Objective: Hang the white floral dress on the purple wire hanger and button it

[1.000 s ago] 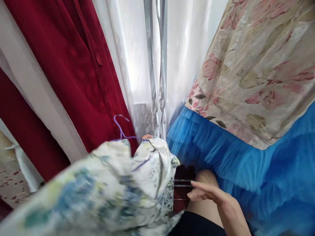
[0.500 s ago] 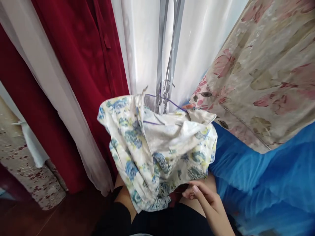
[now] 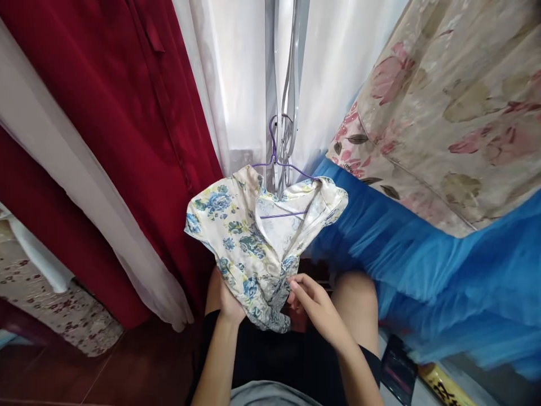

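Note:
A white blouse [image 3: 240, 225] with blue and yellow flowers hangs on a thin purple hanger [image 3: 274, 159], its V-shaped neck facing me. The hanger's hook is up among grey straps [image 3: 291, 73]. My left hand [image 3: 230, 301] holds the lower left side of the blouse, its fingers hidden behind the cloth. At the right edge of the blouse, below the neck opening, is my right hand [image 3: 315, 304]. Its thumb and fingers are drawn together close to the cloth; what they pinch is too small to make out. The blouse's lower part is bunched over my lap.
Red cloth [image 3: 105, 84] and pale sheer cloth [image 3: 84, 197] hang at the left. A beige floral garment [image 3: 456, 113] and blue tulle [image 3: 406, 270] hang at the right. By my right leg lie a dark flat packet [image 3: 398, 369] and a yellow item [image 3: 443, 386].
The blouse has swung from tilted and spread to hanging upright and narrower. My left hand has come into view at its left side. My right hand has moved up and left to its edge.

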Demonstrator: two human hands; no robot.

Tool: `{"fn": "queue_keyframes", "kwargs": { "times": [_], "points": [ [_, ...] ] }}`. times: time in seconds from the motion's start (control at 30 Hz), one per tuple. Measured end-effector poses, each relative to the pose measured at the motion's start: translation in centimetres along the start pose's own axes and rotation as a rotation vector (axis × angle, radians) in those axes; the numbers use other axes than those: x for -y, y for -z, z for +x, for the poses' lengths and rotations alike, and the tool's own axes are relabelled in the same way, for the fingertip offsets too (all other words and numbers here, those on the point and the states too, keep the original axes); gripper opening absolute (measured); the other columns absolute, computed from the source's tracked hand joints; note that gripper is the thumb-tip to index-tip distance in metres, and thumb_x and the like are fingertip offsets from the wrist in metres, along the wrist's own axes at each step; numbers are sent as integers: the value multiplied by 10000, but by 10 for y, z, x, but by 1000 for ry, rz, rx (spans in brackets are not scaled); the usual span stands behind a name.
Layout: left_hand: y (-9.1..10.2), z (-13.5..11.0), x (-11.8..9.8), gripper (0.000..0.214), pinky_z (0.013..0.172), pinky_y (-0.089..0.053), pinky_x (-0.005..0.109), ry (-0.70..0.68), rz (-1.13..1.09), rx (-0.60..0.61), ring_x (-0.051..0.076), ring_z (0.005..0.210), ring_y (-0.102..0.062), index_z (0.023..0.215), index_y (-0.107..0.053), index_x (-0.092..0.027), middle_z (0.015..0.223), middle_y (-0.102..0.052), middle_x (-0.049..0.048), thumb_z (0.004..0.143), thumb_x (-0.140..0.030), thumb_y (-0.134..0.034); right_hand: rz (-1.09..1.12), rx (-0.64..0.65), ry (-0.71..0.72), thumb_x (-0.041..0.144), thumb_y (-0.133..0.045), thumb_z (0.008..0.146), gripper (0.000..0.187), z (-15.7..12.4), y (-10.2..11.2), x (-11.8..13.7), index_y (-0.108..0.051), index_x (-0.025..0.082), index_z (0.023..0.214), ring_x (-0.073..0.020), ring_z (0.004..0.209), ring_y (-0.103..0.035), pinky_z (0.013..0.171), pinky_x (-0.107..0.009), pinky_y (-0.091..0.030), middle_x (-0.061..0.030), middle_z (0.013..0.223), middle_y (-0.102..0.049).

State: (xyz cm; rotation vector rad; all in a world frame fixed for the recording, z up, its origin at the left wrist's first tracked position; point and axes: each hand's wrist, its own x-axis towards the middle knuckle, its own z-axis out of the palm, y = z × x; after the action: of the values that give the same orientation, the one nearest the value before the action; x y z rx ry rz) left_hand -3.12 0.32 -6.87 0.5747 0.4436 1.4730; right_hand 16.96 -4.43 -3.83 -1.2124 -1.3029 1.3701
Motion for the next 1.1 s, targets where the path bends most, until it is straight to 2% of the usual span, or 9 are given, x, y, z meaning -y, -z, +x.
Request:
{"fn": "queue_keyframes", "kwargs": {
  "times": [0.07, 0.2, 0.3, 0.47, 0.6, 0.8, 0.9, 1.03, 1.1],
  "points": [
    [3, -5, -1, 819, 1158, -420, 520, -43, 48, -50, 372, 1402, -487, 1372, -619, -271, 1426, -617, 112, 737, -782, -693, -9, -26, 73, 568, -540, 982, 378, 17, -12, 2, -557, 202, 886, -148, 638, -481, 603, -283, -385, 16, 708, -545],
    [0, -10, -3, 784, 1181, -402, 521, 100, 298, -71, 375, 1379, -526, 1379, -632, -218, 1368, -670, 125, 677, -438, -906, -62, -123, 185, 533, -543, 983, 443, 37, -23, 4, -430, 213, 698, -129, 601, -377, 567, -276, -297, 42, 629, -420],
    [-3, -13, -2, 613, 1193, -396, 506, 148, 421, -31, 344, 1352, -562, 1355, -658, -192, 1373, -669, 115, 790, -353, -833, -8, -192, 216, 479, -616, 946, 383, 36, -21, 3, -453, 212, 723, -122, 596, -342, 554, -267, -266, 53, 636, -386],
    [-6, -12, 3, 556, 1236, -347, 481, 142, 531, 11, 312, 1390, -531, 1327, -682, -220, 1390, -662, 78, 809, -372, -816, 111, -475, 296, 379, -717, 887, 249, 24, -13, 3, -523, 223, 887, -121, 606, -378, 580, -251, -326, 64, 671, -407],
    [-13, -16, 2, 562, 1241, -342, 478, 151, 571, 38, 297, 1418, -501, 1361, -654, -251, 1424, -637, 63, 831, -377, -792, 102, -360, 289, 386, -701, 910, 211, 16, -14, 0, -587, 216, 960, -133, 613, -418, 590, -263, -344, 48, 670, -459],
    [-15, -19, 2, 450, 1207, -387, 447, 109, 646, 22, 293, 1377, -542, 1260, -693, -230, 1397, -650, 74, 835, -353, -774, 123, -285, 282, 395, -610, 973, 230, 14, -17, 5, -565, 210, 844, -133, 628, -390, 591, -268, -315, 34, 684, -442],
    [2, -6, 7, 453, 1101, -479, 437, -100, 682, -201, 302, 1273, -613, 1211, -664, -203, 1293, -687, 105, 792, -315, -791, 137, -220, 225, 393, -585, 974, 289, 12, -16, 8, -534, 203, 763, -115, 574, -298, 539, -264, -235, 54, 624, -356],
    [21, 6, 16, 507, 1018, -490, 421, -748, 851, -638, 268, 1179, -609, 1201, -554, -196, 1245, -616, 114, 739, -210, -762, 172, -227, 178, 401, -637, 927, 300, 10, -18, 5, -555, 192, 728, -97, 531, -281, 514, -256, -207, 68, 563, -349],
    [15, 1, 22, 526, 1041, -461, 423, -996, 973, -614, 262, 1225, -557, 1208, -521, -204, 1291, -552, 121, 739, -182, -758, 183, -245, 158, 417, -679, 895, 310, 9, -21, 6, -577, 183, 721, -90, 509, -314, 507, -248, -228, 66, 533, -392]
  ]
}}
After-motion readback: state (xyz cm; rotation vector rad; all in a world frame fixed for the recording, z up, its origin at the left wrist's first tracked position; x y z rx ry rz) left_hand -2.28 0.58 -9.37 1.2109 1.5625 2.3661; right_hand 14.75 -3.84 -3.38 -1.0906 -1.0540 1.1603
